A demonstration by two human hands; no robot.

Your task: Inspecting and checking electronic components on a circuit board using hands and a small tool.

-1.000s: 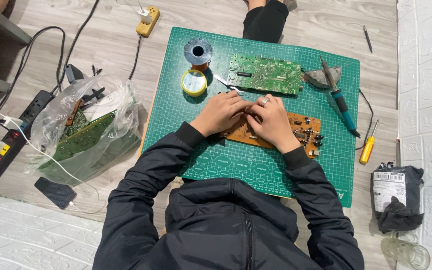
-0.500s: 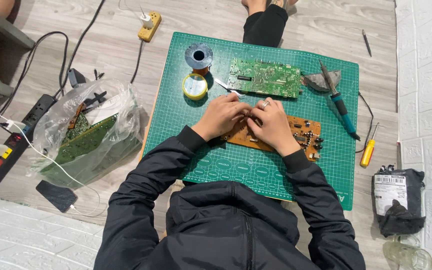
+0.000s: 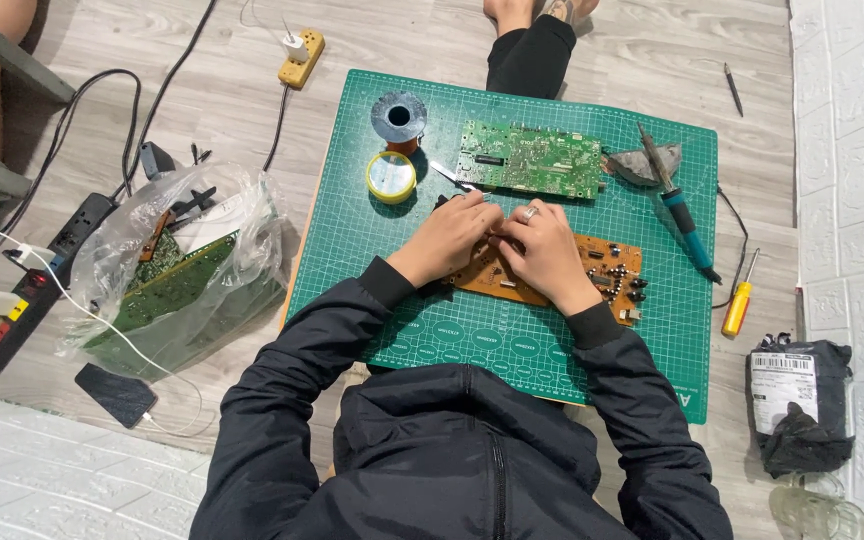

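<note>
Resting on a flat brown circuit board (image 3: 552,270), left hand (image 3: 449,238) and right hand (image 3: 544,250), each grip unclear

Black zip-front jacket (image 3: 472,450), ribbed cuffs at both wrists. Ring worn on right hand (image 3: 544,250); left hand (image 3: 449,238) bare. Dark trouser leg (image 3: 527,55) seen at upper centre.

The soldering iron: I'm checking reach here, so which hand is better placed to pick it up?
Probably the right hand. The soldering iron lies on the green mat on that hand's side, past the brown circuit board. The left hand would have to cross over the right to reach it.
</note>
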